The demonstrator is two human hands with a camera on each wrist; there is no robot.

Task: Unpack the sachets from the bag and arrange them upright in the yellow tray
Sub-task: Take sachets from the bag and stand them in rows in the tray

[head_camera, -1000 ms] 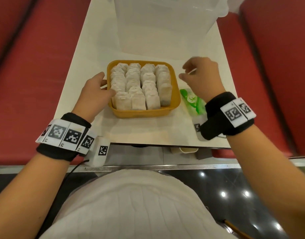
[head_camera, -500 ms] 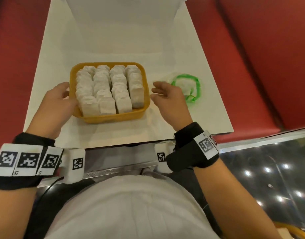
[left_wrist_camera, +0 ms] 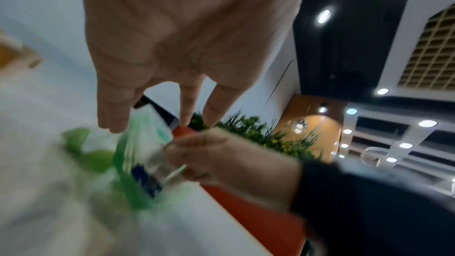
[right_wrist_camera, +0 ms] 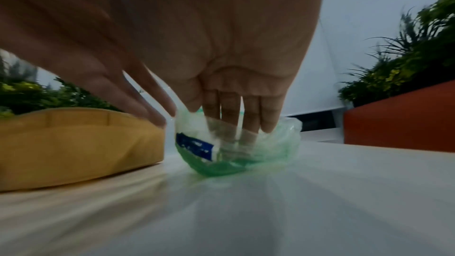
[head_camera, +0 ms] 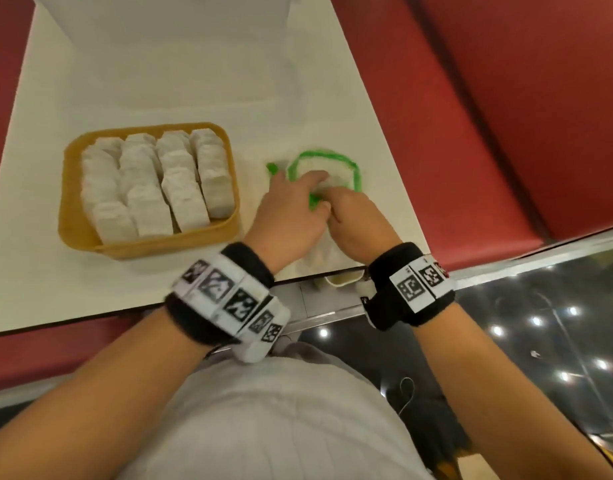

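Observation:
The yellow tray [head_camera: 159,249] stands left of centre on the white table, packed with several upright white sachets [head_camera: 152,181] in rows. Right of it lies the clear bag with a green rim [head_camera: 354,168], its mouth open. Both hands are at the bag. My left hand [head_camera: 294,202] lies with straight fingers on the bag's near rim. The left wrist view shows its fingers [left_wrist_camera: 115,112] stretched onto the bag [left_wrist_camera: 138,153]. My right hand [head_camera: 350,216] grips the bag, and in the right wrist view its fingers [right_wrist_camera: 246,124] show through the plastic of the bag [right_wrist_camera: 275,151]. I cannot make out any sachets inside.
A large translucent plastic box [head_camera: 166,46] stands at the back of the table. Red benches [head_camera: 488,116] run along both sides. The table's front edge [head_camera: 90,317] lies just under my wrists. The tray's wall [right_wrist_camera: 74,143] is close beside the bag.
My left hand has left the tray's side and crossed right to the bag. My right hand moved from beside the tray onto the bag and took hold of it.

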